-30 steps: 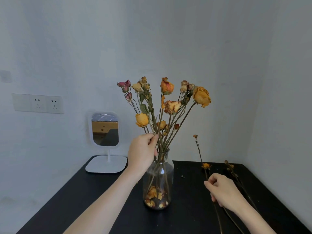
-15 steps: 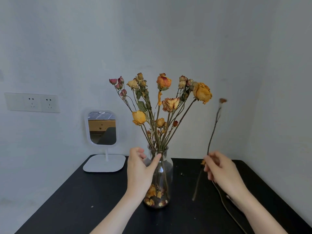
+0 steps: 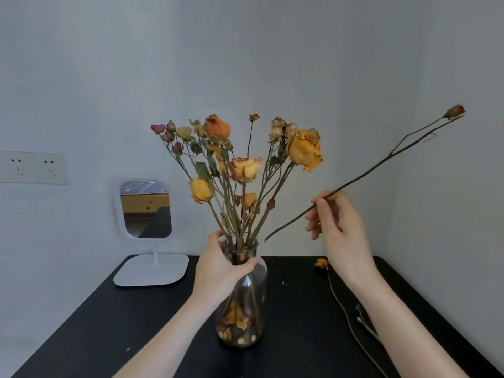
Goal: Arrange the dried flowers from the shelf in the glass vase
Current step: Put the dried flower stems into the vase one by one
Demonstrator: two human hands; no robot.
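gripping glass vase [image 3: 245, 301] neck with left hand [image 3: 218, 271], right hand [image 3: 341, 227] fingers now pinching raised dried stem [image 3: 362, 177]

Black table [image 3: 114, 331] with glass vase [image 3: 243, 317], white mirror [image 3: 148, 236], loose dried stems [image 3: 351, 317].

The left hand [image 3: 221, 271] was wrapped around the neck of the glass vase [image 3: 242, 304], thumb across the front, forearm reaching up from below. The right hand [image 3: 338, 227] was raised beside it, a dried flower stem [image 3: 381, 165] pinched between thumb and fingers [image 3: 321, 211], wrist bent, forearm bare.
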